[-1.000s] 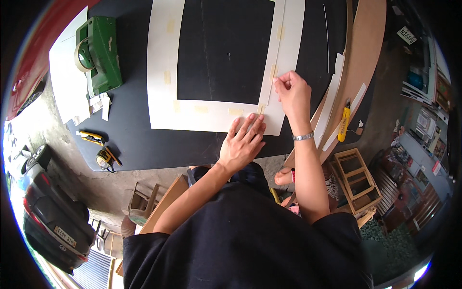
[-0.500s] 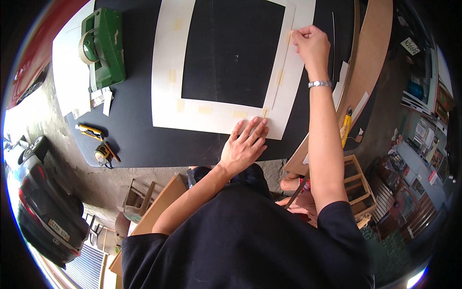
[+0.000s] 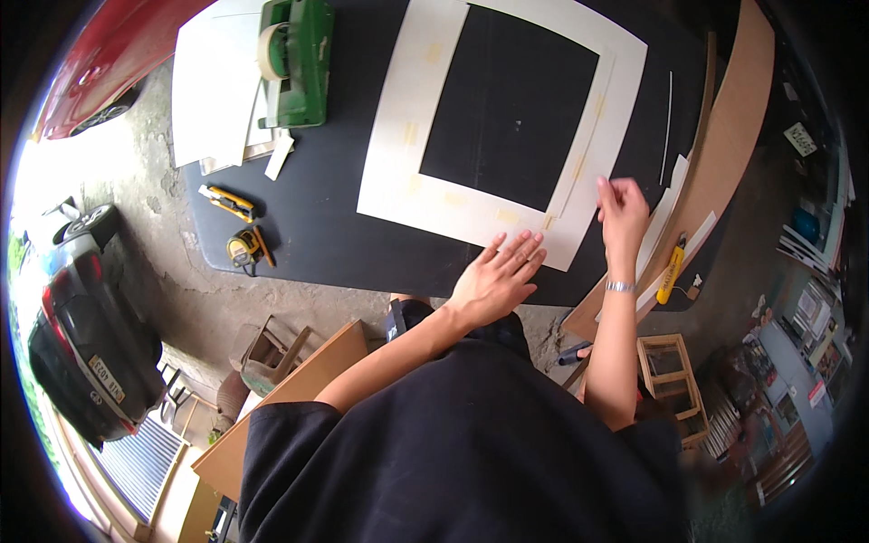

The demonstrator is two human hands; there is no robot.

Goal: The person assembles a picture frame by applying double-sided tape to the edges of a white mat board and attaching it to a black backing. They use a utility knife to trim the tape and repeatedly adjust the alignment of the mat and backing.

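A white mat board frame with a rectangular opening lies on the black tabletop. Pieces of pale masking tape cross its borders, and a narrow white strip runs along the opening's right side. My left hand rests with spread fingers on the frame's near edge, close to the taped lower right corner. Just off the frame's right edge is my right hand, raised a little, its fingers curled in; I see nothing between them.
At the far left stands a green tape dispenser beside white sheets. A yellow cutter and a tape measure lie near the left edge. On the right are brown boards and another yellow cutter.
My right hand has left the taped strip at the upper right and come down toward me, past the frame's right edge. My left hand stays on the near border. The view has shifted and turned.
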